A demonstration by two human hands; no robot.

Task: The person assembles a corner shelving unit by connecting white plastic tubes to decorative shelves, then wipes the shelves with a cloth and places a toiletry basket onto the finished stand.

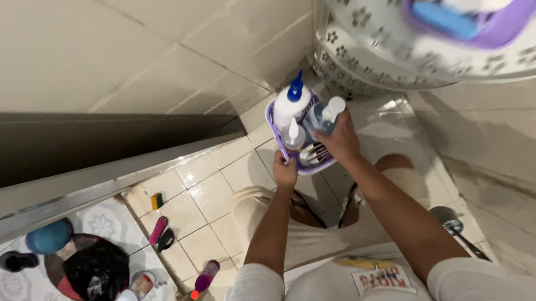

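**Both hands on a purple basket of bottles above a tiled bathroom floor**

Head view: The person looks straight down at their own arms, which reach forward over pale trousers and sandalled feet. The left hand [284, 170] is clenched around the near edge of a small purple basket [271, 119], gripping its rim from below. The right hand [342, 142] is closed on the basket's right side, fingers curled over the edge beside a clear bottle with a white cap [328, 113]. The basket is held in the air in front of the person, above the white floor tiles [210, 195], close to the corner where the tiled walls meet. Inside it stand a large white bottle with a blue pump top [290, 100] and a smaller clear bottle [293, 137] just in front of it; some thin white items lie at the near end, too small to tell apart.

Up to the right, blurred and close to the camera, is a white perforated corner shelf [372, 3] carrying a second purple basket [517, 15] with orange, blue and white items. On the floor to the left lie a pink-capped bottle [204, 278], a red-and-white bottle [131, 296], a black bag in a round bin [95, 268], a blue ball-shaped thing [49, 237] and dark slippers [16, 261].
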